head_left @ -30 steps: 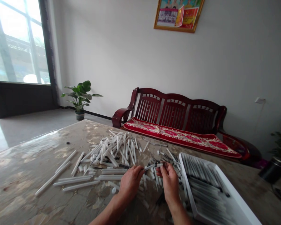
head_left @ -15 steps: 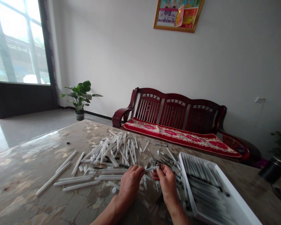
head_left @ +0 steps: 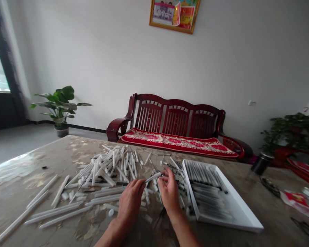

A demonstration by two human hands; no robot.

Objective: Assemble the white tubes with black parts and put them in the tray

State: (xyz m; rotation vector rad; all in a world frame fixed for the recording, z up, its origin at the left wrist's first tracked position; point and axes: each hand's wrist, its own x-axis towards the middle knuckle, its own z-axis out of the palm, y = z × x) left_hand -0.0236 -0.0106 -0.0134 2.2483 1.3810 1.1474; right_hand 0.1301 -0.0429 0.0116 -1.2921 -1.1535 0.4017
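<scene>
A slim whitish pen [head_left: 152,177] spans the gap between my two hands above the tabletop. My left hand [head_left: 130,197] is closed around its left end, knuckles up. At the other end, my right hand [head_left: 169,192] has its curled fingertips on the pen's tip; the exact grip is partly blurred. Behind and left of my hands lies a heap of white pen tubes [head_left: 113,164], with several longer white tubes [head_left: 64,216] nearer me. Thin dark and clear pen parts are scattered around my right hand. A white tray [head_left: 238,206] right of it holds rows of pens [head_left: 208,195].
Everything rests on a patterned brown table [head_left: 87,230]. Beyond it stands a dark red wooden bench [head_left: 175,116] with a red cushion. A black cup [head_left: 262,163], a cable [head_left: 270,187] and a red-and-white packet [head_left: 300,202] lie right of the tray. Potted plants flank the bench.
My view has turned to the right, so everything shifts left in the picture. Both hands still hold the pen between them; the right fingers look slightly more spread at its end.
</scene>
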